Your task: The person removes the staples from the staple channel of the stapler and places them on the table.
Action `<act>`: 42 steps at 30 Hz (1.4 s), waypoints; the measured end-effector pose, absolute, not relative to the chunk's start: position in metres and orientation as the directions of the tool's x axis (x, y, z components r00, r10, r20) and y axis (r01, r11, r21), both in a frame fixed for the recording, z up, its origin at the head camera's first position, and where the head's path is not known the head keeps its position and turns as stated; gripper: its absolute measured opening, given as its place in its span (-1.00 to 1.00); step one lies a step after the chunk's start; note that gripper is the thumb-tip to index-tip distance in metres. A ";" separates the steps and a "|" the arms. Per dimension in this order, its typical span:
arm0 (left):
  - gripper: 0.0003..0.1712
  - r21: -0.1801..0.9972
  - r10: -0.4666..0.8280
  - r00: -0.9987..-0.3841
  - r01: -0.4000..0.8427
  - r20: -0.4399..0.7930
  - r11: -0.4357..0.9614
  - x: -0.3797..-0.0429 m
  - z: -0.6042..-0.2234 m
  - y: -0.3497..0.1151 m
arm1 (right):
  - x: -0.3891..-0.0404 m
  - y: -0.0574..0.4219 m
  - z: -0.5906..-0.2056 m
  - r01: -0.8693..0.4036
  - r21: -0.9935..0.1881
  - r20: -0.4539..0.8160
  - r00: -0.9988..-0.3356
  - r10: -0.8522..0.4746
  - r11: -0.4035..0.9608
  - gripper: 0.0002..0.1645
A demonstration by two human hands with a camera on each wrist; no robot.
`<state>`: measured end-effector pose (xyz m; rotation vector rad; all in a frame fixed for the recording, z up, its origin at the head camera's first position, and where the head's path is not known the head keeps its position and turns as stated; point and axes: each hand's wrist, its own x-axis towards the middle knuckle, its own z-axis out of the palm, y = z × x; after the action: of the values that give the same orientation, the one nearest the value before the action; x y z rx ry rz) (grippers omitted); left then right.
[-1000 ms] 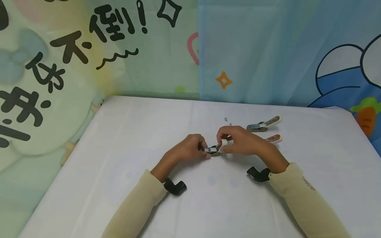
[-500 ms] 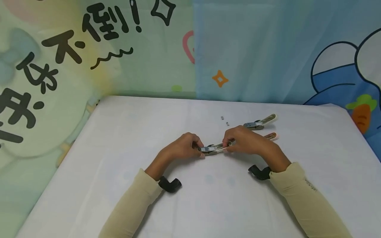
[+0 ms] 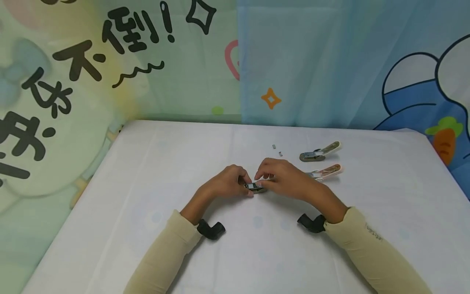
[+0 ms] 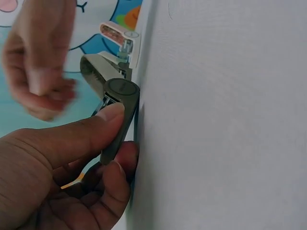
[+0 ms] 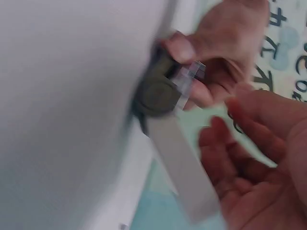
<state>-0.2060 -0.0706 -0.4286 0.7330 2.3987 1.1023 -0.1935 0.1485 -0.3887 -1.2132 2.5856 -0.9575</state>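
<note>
A small stapler [image 4: 125, 96] in dark green with a pale lever is held by my left hand [image 3: 228, 181], thumb on one side and fingers on the other, low over the table. Its lever [image 5: 182, 167] is swung wide, and a shiny metal part shows near the hinge in the right wrist view. My right hand [image 3: 284, 175] hovers beside the stapler with loosely curled fingers [image 5: 225, 148]. It is blurred by motion, and nothing shows between its fingertips.
Two more opened staplers lie to the right: a green one [image 3: 312, 156] farther back and a pink one [image 3: 332, 169] in front of it. Two tiny grey pieces [image 3: 273, 146] lie behind the hands on the white tabletop [image 3: 176, 147]. Printed curtains hang behind.
My right hand pulled the held stapler's lever out to the right, then let go and moved left toward the stapler's middle. My left hand keeps its hold.
</note>
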 end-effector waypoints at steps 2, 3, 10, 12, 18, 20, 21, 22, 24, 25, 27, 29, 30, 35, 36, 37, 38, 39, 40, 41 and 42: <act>-0.83 0.783 0.611 -0.781 0.295 -0.132 0.547 -0.206 -0.429 -0.070 | -0.193 0.145 -0.393 -0.627 -0.593 0.074 -0.668 -0.741 0.505 -0.88; -0.83 0.784 0.613 -0.779 0.297 -0.131 0.545 -0.206 -0.429 -0.070 | -0.192 0.143 -0.396 -0.625 -0.582 0.054 -0.668 -0.742 0.520 -0.89; -0.83 0.781 0.615 -0.776 0.295 -0.141 0.551 -0.205 -0.430 -0.068 | -0.190 0.136 -0.405 -0.645 -0.514 0.066 -0.687 -0.724 0.565 -0.92; -0.83 0.779 0.610 -0.780 0.292 -0.142 0.555 -0.204 -0.429 -0.068 | -0.189 0.133 -0.406 -0.646 -0.511 0.070 -0.689 -0.721 0.568 -0.93; -0.84 0.776 0.612 -0.779 0.300 -0.137 0.555 -0.205 -0.428 -0.069 | -0.189 0.130 -0.406 -0.635 -0.518 0.071 -0.700 -0.711 0.574 -0.94; -0.84 0.772 0.614 -0.778 0.305 -0.136 0.558 -0.205 -0.428 -0.069 | -0.190 0.129 -0.406 -0.632 -0.522 0.066 -0.699 -0.712 0.573 -0.90; -0.85 0.772 0.612 -0.779 0.303 -0.137 0.559 -0.205 -0.427 -0.069 | -0.191 0.129 -0.407 -0.628 -0.526 0.061 -0.700 -0.711 0.574 -0.89; -0.85 0.771 0.611 -0.780 0.303 -0.137 0.561 -0.205 -0.427 -0.069 | -0.192 0.129 -0.407 -0.621 -0.531 0.054 -0.704 -0.708 0.577 -0.88; -0.85 0.771 0.608 -0.782 0.302 -0.137 0.561 -0.204 -0.427 -0.069 | -0.193 0.129 -0.407 -0.603 -0.543 0.039 -0.713 -0.700 0.585 -0.88; -0.85 0.772 0.609 -0.781 0.300 -0.138 0.561 -0.204 -0.427 -0.068 | -0.193 0.129 -0.408 -0.598 -0.549 0.035 -0.715 -0.698 0.585 -0.88; -0.85 0.774 0.610 -0.780 0.298 -0.141 0.559 -0.205 -0.427 -0.068 | -0.194 0.129 -0.408 -0.585 -0.559 0.027 -0.721 -0.693 0.587 -0.88; -0.85 0.773 0.612 -0.778 0.299 -0.141 0.559 -0.205 -0.427 -0.067 | -0.195 0.130 -0.408 -0.579 -0.565 0.023 -0.723 -0.691 0.587 -0.87; -0.86 0.772 0.613 -0.778 0.301 -0.141 0.560 -0.205 -0.427 -0.067 | -0.195 0.130 -0.408 -0.579 -0.567 0.024 -0.722 -0.691 0.585 -0.87; -0.87 0.767 0.615 -0.777 0.310 -0.136 0.562 -0.206 -0.426 -0.067 | -0.195 0.130 -0.409 -0.604 -0.565 0.054 -0.706 -0.706 0.561 -0.85; -0.87 0.767 0.614 -0.777 0.310 -0.136 0.562 -0.206 -0.426 -0.067 | -0.196 0.131 -0.409 -0.614 -0.564 0.066 -0.700 -0.711 0.552 -0.85; -0.86 0.766 0.613 -0.778 0.309 -0.136 0.564 -0.206 -0.426 -0.067 | -0.196 0.131 -0.409 -0.623 -0.564 0.080 -0.694 -0.715 0.542 -0.85; -0.85 0.767 0.612 -0.779 0.307 -0.138 0.564 -0.206 -0.426 -0.067 | -0.196 0.131 -0.410 -0.632 -0.564 0.094 -0.688 -0.719 0.532 -0.84; -0.85 0.766 0.611 -0.779 0.306 -0.139 0.565 -0.206 -0.426 -0.067 | -0.197 0.132 -0.411 -0.640 -0.566 0.105 -0.681 -0.724 0.520 -0.84; -0.84 0.767 0.611 -0.779 0.305 -0.140 0.565 -0.206 -0.426 -0.067 | -0.197 0.133 -0.411 -0.646 -0.570 0.116 -0.675 -0.728 0.508 -0.84; -0.83 0.767 0.609 -0.780 0.302 -0.143 0.566 -0.206 -0.426 -0.067 | -0.198 0.133 -0.412 -0.652 -0.571 0.125 -0.669 -0.732 0.499 -0.83; -0.83 0.768 0.609 -0.779 0.299 -0.146 0.566 -0.206 -0.426 -0.067 | -0.199 0.134 -0.413 -0.657 -0.573 0.134 -0.664 -0.735 0.489 -0.83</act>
<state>-0.2057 -0.0665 -0.4256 0.7358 2.4053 1.0722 -0.1986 0.1335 -0.4127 -1.2211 2.5974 -0.9137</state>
